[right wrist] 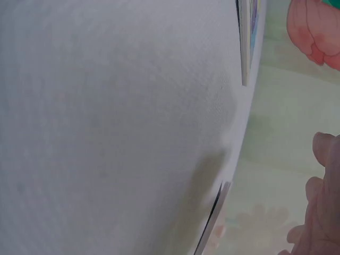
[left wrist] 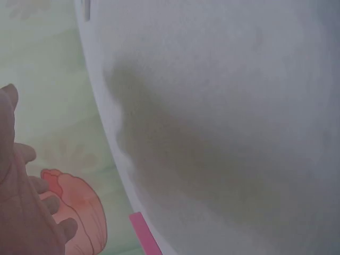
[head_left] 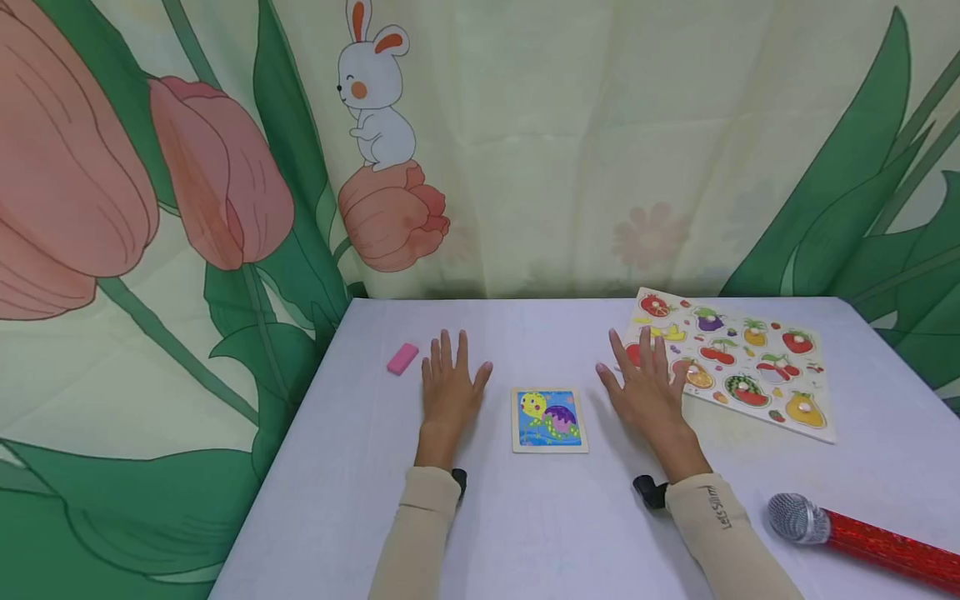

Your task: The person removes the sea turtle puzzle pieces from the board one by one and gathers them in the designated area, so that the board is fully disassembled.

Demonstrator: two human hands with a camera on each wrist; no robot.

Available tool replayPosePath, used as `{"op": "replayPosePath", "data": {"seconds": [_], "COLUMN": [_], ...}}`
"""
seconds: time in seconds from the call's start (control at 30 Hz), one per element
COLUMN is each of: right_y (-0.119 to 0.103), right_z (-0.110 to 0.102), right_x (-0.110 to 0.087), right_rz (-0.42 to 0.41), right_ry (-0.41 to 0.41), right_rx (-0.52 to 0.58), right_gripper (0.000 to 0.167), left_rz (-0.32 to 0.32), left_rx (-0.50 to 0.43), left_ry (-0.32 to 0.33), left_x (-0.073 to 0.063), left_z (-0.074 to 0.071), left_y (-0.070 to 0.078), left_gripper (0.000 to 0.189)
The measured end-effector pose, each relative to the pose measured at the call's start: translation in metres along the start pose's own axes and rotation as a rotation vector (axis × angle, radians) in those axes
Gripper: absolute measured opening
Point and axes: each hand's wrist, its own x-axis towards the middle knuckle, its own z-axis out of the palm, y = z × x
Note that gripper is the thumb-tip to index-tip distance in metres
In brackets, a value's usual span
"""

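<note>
Palm down with fingers spread, my left hand (head_left: 452,390) is held over the white table, between a pink eraser-like block (head_left: 402,358) and a small turtle picture puzzle (head_left: 550,421). My right hand (head_left: 651,393), also spread, is to the right of that puzzle. Its fingers overlap the left edge of a large fruit puzzle board (head_left: 738,358) in the head view. Neither hand holds anything. The left wrist view shows the left hand (left wrist: 26,196) and the pink block (left wrist: 144,234) near the table edge. Fingertips of the right hand (right wrist: 321,207) appear at the right wrist view's edge.
A microphone with a red glittery handle (head_left: 885,537) lies at the front right of the table (head_left: 315,508). Behind the far edge hangs a curtain (head_left: 525,150) printed with tulips and a rabbit. Dark wrist cameras sit at both cuffs.
</note>
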Motion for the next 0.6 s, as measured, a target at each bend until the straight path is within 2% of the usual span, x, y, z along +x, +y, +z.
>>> {"op": "replayPosePath", "data": {"seconds": [0.3, 0.4, 0.5, 0.6], "right_y": [-0.001, -0.004, -0.009, -0.018], "right_z": [0.002, 0.003, 0.004, 0.007], "right_x": [0.002, 0.002, 0.004, 0.007], "right_rz": [0.001, -0.011, -0.053, -0.144], "right_ry": [-0.033, -0.05, -0.063, -0.072], "right_rx": [0.02, 0.052, 0.072, 0.086], "right_gripper": [0.074, 0.074, 0.07, 0.058], "left_rz": [-0.001, 0.011, 0.035, 0.109], "left_rx": [0.012, 0.039, 0.104, 0.169], "left_ry": [-0.004, -0.013, -0.087, -0.204], "left_x": [-0.001, -0.005, -0.021, -0.049], "left_z": [-0.004, -0.006, -0.01, -0.01], "left_y": [0.004, 0.007, 0.018, 0.038], "left_gripper": [0.078, 0.079, 0.077, 0.071]}}
